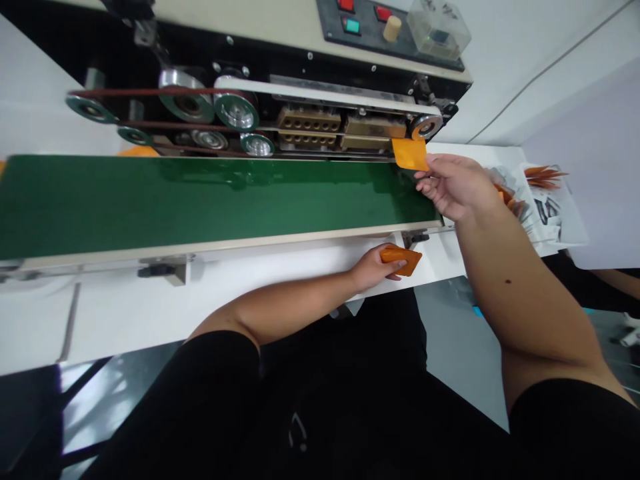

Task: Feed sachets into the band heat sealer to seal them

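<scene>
Between the thumb and fingers of my right hand [453,183] is the edge of a small orange pouch [410,155]. Its far edge reaches the right-hand intake of a band sealing machine [300,87], just below the end roller [425,125]. Whether the belts grip the pouch I cannot tell. Lower down, in front of the conveyor, my left hand [374,268] is closed around a stack of orange pouches [403,259], held over the white table's edge.
A green conveyor belt [210,200] runs along the machine's front. Red and green switches and a knob [393,28] sit on its top panel. At the right, a white bin [570,213] holds orange pouches and packets. Another orange piece [139,152] shows behind the belt's left part.
</scene>
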Available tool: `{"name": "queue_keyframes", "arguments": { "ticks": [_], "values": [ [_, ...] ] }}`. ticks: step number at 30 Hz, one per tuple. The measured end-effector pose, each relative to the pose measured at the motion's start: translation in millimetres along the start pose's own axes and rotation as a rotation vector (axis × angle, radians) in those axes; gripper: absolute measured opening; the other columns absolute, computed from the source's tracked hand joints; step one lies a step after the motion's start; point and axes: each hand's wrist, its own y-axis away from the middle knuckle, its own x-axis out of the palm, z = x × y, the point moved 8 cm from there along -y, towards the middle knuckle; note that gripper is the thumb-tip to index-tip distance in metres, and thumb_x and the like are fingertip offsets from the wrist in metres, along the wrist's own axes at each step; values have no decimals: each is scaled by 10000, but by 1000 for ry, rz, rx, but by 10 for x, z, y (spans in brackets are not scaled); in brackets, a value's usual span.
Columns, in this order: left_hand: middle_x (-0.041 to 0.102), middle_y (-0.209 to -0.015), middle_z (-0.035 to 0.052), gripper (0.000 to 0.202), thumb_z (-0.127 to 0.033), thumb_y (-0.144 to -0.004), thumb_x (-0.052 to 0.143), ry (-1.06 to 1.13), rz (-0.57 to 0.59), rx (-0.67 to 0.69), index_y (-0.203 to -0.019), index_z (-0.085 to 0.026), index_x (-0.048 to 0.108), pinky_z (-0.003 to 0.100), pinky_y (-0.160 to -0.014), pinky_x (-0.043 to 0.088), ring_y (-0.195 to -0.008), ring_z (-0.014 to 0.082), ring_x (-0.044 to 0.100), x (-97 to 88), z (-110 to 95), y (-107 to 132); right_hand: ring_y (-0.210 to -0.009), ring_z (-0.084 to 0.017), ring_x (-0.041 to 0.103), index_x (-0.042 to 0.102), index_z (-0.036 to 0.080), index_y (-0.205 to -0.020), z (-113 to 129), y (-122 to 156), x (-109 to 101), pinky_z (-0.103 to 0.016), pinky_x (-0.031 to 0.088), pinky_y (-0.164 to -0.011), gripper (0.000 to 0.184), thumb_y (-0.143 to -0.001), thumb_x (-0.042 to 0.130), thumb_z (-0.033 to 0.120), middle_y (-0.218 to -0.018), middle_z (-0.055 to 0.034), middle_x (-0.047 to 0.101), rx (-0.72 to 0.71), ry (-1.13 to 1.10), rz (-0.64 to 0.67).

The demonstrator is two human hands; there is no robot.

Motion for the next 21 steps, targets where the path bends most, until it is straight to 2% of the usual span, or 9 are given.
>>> {"name": "queue_keyframes", "arguments": {
  "ticks": [3,6,8,11,14,16,19,21],
  "values": [
    [711,-1150,103,576,-473,-765,957,19,-11,-3,-1141,-168,645,372,-807,667,-1000,214,733,-9,-19,16,-502,-99,641,696,168,-1032,-28,341,-114,-166,493,-430,157,-953,779,276,-760,1,687,-47,-9,-39],
    [713,-1240,118,556,-454,-797,931,65,-39,-19,-1194,-181,654,396,-825,673,-1055,243,739,-25,-27,30,-497,-106,629,687,187,-1046,-156,870,-337,-182,429,-409,238,-891,815,314,-761,16,665,-239,-14,-126],
    [714,-1293,130,544,-446,-833,898,82,-53,-45,-1245,-185,657,416,-847,676,-1093,262,742,-26,-20,41,-516,-109,614,682,195,-1029,-394,1222,-496,-196,413,-429,232,-882,807,323,-746,20,640,-310,42,-192],
    [725,-1308,134,567,-466,-857,876,76,-84,-76,-1292,-183,647,406,-840,678,-1093,269,751,-26,-13,71,-630,-104,614,685,215,-1086,-862,1573,-676,-216,484,-542,258,-889,795,339,-854,9,641,-304,204,-268],
    [734,-1311,130,604,-476,-837,901,47,-78,-71,-1298,-182,645,371,-834,674,-1068,246,754,-1,-40,109,-751,-120,633,665,235,-1202,-1314,1667,-721,-233,525,-622,371,-883,798,373,-985,-10,641,-186,287,-230],
    [744,-1297,129,619,-470,-811,928,24,-63,-63,-1284,-179,655,356,-836,669,-1038,230,759,17,-62,124,-810,-137,659,637,248,-1264,-1516,1660,-694,-248,548,-655,452,-874,807,400,-1064,-26,659,-120,277,-176],
    [774,-1228,131,600,-570,-844,876,20,-88,-70,-1246,-169,679,346,-801,665,-986,231,770,-4,-67,117,-928,-171,708,628,246,-1271,-1640,1640,-628,-297,598,-770,488,-857,827,408,-1162,-57,703,-86,209,-118],
    [792,-1172,146,649,-733,-920,703,57,-106,-100,-1218,-156,699,349,-758,661,-977,256,777,-23,-41,101,-910,-174,716,645,232,-1226,-1668,1637,-594,-295,596,-739,457,-850,831,412,-1156,-63,723,-59,169,-99]
  ]
}}
